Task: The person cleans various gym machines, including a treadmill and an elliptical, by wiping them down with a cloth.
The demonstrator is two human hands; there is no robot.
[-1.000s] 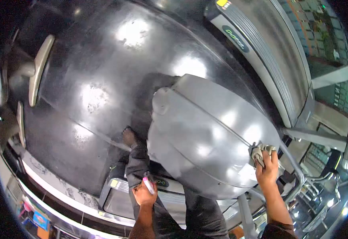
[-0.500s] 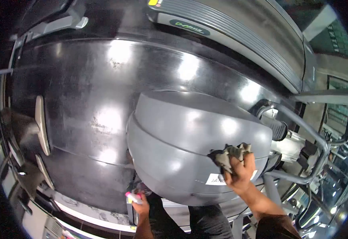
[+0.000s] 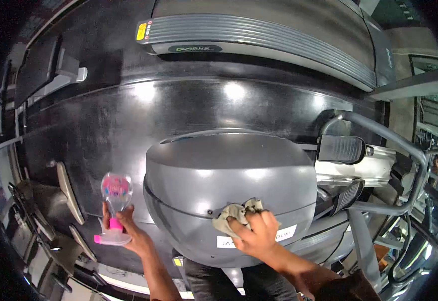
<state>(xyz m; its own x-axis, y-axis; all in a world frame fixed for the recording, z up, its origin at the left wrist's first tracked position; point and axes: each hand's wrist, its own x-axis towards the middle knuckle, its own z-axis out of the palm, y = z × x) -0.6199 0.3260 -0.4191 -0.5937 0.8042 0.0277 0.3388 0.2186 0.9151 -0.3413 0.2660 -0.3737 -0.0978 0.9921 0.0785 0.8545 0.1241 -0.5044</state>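
Observation:
My left hand [image 3: 137,238] is closed round the neck of a clear spray bottle [image 3: 117,186] with a pink and blue label and a pink-and-clear trigger head. It holds the bottle to the left of a large rounded grey machine housing [image 3: 224,176], apart from it. My right hand [image 3: 260,235] grips a crumpled pale, dark-patterned cloth [image 3: 228,215] against the housing's near side, just below its seam. Under this hand, a white paper sign [image 3: 286,233] with black letters is stuck to the housing, its middle covered.
Black foot pedals [image 3: 343,149] and a curved grey tube frame [image 3: 387,131] adjoin the housing on the right. Across the dark, shiny floor [image 3: 194,103] lies a treadmill [image 3: 259,31]. Beige-padded equipment [image 3: 69,193] stands at the left.
My left hand has raised the spray bottle up and left, bringing it into full view. With the cloth, my right hand has moved left and slightly down over the housing. The view has shifted.

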